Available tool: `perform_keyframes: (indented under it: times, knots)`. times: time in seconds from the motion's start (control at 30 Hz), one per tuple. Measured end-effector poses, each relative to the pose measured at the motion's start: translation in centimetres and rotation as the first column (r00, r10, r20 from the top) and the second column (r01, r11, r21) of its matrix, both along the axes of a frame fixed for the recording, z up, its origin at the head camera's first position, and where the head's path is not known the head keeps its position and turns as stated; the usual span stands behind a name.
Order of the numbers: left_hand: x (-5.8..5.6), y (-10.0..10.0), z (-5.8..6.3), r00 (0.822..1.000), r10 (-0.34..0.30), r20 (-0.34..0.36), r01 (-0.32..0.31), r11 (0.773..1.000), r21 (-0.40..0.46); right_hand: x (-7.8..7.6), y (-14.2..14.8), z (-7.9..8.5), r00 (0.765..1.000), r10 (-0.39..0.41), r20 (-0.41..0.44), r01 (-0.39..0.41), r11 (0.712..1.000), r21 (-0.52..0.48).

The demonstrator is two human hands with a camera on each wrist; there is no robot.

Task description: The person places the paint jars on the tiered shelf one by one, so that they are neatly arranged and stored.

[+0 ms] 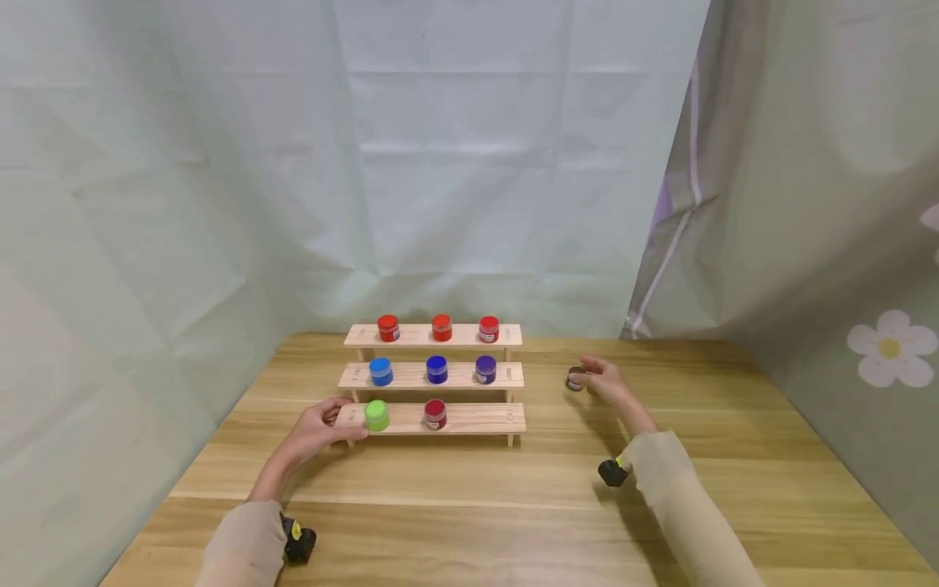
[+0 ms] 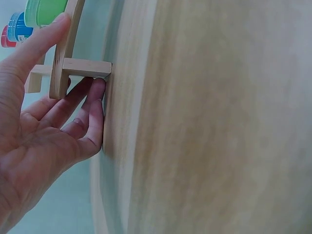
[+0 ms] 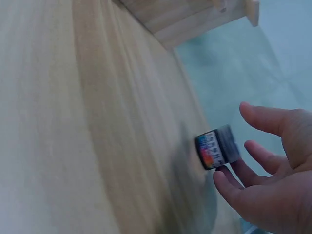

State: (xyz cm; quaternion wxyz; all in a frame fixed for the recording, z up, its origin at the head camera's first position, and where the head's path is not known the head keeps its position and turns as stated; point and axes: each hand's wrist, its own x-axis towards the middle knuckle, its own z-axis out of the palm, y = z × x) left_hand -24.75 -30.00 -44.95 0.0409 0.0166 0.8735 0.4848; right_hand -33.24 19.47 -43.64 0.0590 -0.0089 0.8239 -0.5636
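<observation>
A three-tier wooden rack (image 1: 480, 418) bears small paint jars. My left hand (image 1: 320, 430) grips the left end of its lowest tier. In the left wrist view the thumb (image 2: 61, 22) lies along the board near a light green jar (image 1: 377, 416), and the other fingers curl beneath by the rack's leg (image 2: 87, 67). Right of the rack, my right hand (image 1: 603, 381) is at a dark jar (image 1: 575, 378) with a colourful label. In the right wrist view the fingertips are right at the dark jar (image 3: 214, 147), while the thumb (image 3: 261, 117) stands apart from it.
A dark red jar (image 1: 435, 414) shares the lowest tier. Blue (image 1: 381, 372), dark blue (image 1: 437, 369) and purple (image 1: 486, 369) jars stand on the middle one, three red jars (image 1: 442, 328) on top. The wooden table (image 1: 469, 505) meets hanging pale sheets (image 1: 469, 204) behind.
</observation>
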Motion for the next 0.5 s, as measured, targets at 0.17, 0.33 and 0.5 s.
perform_keyframes:
  times: [0.17, 0.33, 0.5]
  knots:
    - [0.0, 0.0, -0.1, 1.000, -0.009, -0.008, 0.009, 1.000, 0.011, -0.1, -0.4, -1.0, 1.000, -0.023, -0.013, 0.023, 1.000, -0.005]
    - [0.1, -0.1, 0.0, 1.000, -0.007, 0.001, 0.007, 1.000, 0.016, -0.5, -0.9, -1.7, 0.995, -0.095, 0.024, 0.097, 0.989, -0.113]
    - [0.1, -0.1, 0.1, 1.000, -0.013, 0.009, 0.013, 1.000, 0.023, -0.6, -1.1, -1.9, 0.986, -0.165, 0.036, 0.167, 0.981, -0.103]
